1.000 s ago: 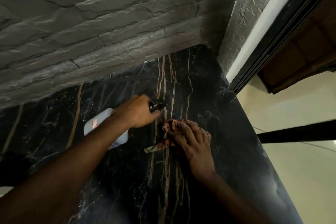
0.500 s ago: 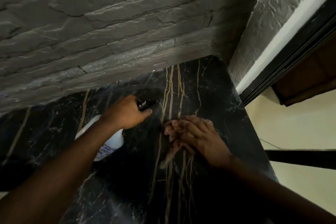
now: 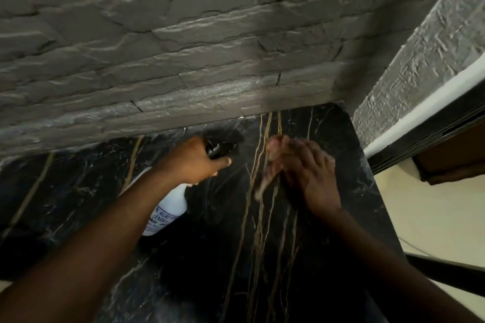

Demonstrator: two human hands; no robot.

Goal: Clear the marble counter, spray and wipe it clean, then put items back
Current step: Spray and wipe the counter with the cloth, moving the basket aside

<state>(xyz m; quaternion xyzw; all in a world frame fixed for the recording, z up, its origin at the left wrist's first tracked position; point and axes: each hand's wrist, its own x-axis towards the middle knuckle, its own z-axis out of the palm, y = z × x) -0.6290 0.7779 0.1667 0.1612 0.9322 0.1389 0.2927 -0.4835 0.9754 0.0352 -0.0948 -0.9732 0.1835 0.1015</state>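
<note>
The spray-and-wipe step is in hand: a white spray bottle point(image 3: 168, 210) is gripped in the left hand point(image 3: 199, 162) above the black marble counter point(image 3: 341, 160), while a reddish cloth point(image 3: 270, 165) is pressed flat beneath the right hand point(image 3: 312, 178); wiping over the far corner is called for next

Counter point(image 3: 328, 217) showing black marble, with thin gold-brown veins running toward 12 o'clock and fainter white flecks scattered toward 9 o'clock. Spray bottle point(image 3: 168, 211) showing white body with dark blue lettering; its nozzle point(image 3: 217, 148) showing glossy black. Cloth point(image 3: 270, 168) at 1 o'clock of centre appearing blurred, reddish-pink and pale. Wall point(image 3: 183, 47) across 12 o'clock showing grey, in rough stacked-stone courses. Side wall point(image 3: 420, 60) at 2 o'clock showing lighter grey, pebbled texture, edged white then black. Floor point(image 3: 433, 212) at 3 o'clock showing cream.
</note>
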